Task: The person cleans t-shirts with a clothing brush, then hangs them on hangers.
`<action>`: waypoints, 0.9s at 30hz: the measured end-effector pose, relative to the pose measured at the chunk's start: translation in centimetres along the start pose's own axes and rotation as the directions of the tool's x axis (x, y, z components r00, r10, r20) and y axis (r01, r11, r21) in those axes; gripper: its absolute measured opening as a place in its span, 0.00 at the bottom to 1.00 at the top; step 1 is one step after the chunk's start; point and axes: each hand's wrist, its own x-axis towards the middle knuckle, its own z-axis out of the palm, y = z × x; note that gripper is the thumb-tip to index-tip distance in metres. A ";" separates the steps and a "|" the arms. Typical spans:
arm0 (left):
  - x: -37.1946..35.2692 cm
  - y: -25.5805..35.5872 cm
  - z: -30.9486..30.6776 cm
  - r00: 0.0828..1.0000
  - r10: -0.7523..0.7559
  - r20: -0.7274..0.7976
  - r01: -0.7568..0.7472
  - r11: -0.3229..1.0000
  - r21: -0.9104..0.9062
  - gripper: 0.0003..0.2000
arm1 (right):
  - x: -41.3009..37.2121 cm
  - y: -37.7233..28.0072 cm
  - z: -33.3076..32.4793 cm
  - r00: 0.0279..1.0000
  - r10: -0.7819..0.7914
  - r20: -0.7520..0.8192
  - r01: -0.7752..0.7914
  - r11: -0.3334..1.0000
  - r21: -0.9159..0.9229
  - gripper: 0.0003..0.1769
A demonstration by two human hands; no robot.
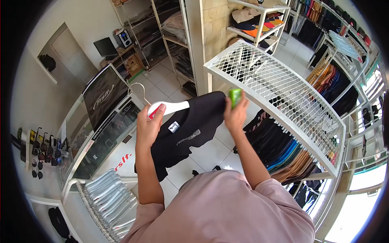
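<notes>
My left hand [149,126] clasps the white hanger [173,107]; my right hand [236,115] pinches a green object [235,96] against the black shirt [190,129]; tilting the hanger may let the shirt slip off.

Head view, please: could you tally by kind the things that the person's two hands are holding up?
white hanger, in the left hand: 1
black T-shirt, on the hanger: 1
green object, in the right hand: 1
Total: 3
</notes>
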 end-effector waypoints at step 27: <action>-1.3 -0.2 3.7 0.976 0.216 0.003 -0.215 0.972 0.098 0.13 | 1.7 1.0 -2.7 0.984 -0.169 0.063 0.169 0.986 0.018 0.43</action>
